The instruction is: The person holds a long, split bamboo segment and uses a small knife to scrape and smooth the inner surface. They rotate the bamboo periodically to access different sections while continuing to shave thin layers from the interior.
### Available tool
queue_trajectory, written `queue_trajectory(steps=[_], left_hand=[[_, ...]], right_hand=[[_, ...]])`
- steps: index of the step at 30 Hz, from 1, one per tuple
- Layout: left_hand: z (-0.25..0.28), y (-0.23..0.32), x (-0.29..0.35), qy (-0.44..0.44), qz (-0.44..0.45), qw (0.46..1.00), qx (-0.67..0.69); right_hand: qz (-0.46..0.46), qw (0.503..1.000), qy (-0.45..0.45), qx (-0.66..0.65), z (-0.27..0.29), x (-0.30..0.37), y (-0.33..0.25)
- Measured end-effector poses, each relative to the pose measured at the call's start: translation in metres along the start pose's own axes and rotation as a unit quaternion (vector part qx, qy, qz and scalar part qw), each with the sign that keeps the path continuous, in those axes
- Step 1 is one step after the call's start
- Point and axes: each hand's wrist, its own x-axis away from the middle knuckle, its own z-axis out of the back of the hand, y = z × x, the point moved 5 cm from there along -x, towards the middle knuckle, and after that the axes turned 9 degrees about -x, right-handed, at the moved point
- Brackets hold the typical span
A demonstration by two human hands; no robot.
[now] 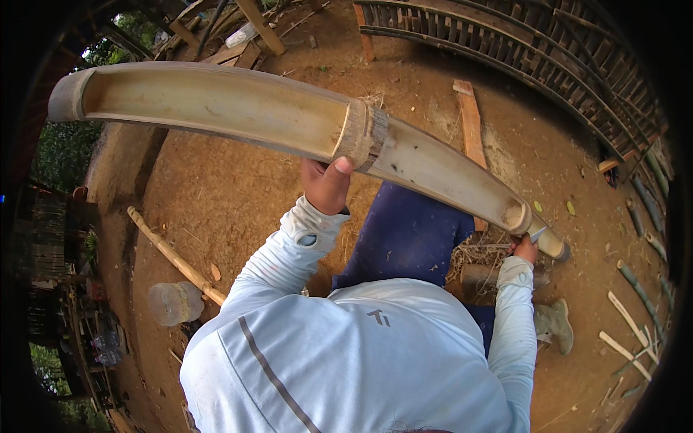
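A long split bamboo half (pixel 216 101), its pale hollow side facing up, stretches across in front of me from upper left to lower right. My left hand (pixel 330 186) is closed on its near edge by the thick middle node, with the thumb on the rim. Near the bamboo's right end, my right hand (pixel 525 249) is closed around what looks like a knife (pixel 538 234). Only a small, shiny, pointed blade shows against the bamboo; its handle is hidden in the fingers. The bamboo passes above my dark blue trouser leg (pixel 404 234).
A wooden plank (pixel 471 123) lies on the dirt beyond the bamboo. A slatted bamboo structure (pixel 505 43) stands at the far right. Cut bamboo pieces (pixel 639 296) lie at the right. To the left are a pole (pixel 173 252) and a clear plastic jug (pixel 175 303).
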Motion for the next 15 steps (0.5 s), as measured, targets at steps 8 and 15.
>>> queue_trajectory(steps=[8, 15], left_hand=[[0.038, -0.049, 0.026, 0.05, -0.03, 0.99, -0.132], [-0.061, 0.029, 0.042, -0.47, 0.179, 0.76, -0.412]], right_hand=[[0.043, 0.996, 0.08, -0.007, 0.012, -0.001, 0.007], [0.084, 0.989, 0.109, -0.062, -0.018, 0.069, -0.058]])
